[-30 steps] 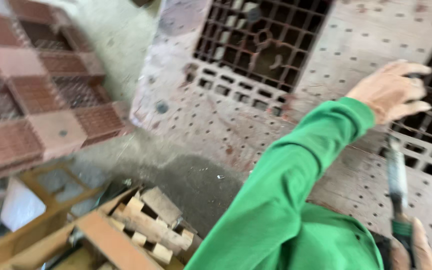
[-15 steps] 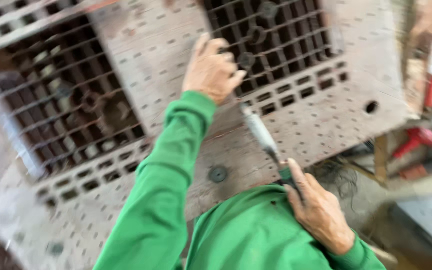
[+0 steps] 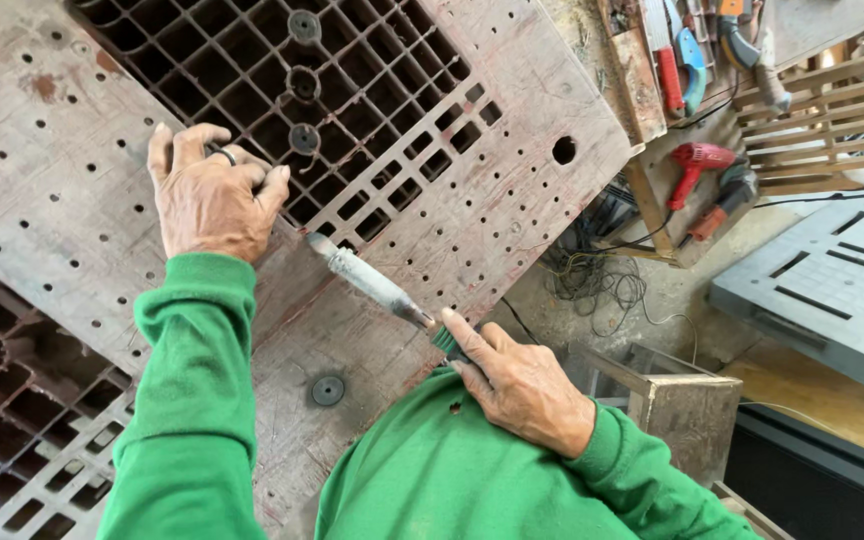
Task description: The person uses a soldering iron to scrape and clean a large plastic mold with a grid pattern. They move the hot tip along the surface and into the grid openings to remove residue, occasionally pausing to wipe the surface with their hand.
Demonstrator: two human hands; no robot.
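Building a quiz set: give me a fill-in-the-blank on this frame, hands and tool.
1. The left hand rests flat on the perforated brown ____.
2. The right hand grips a tool by its ____ handle.
3. Both sleeves are ____.
4. A red power drill lies on the ____ side of the picture.

Missing words: pallet; green; green; right
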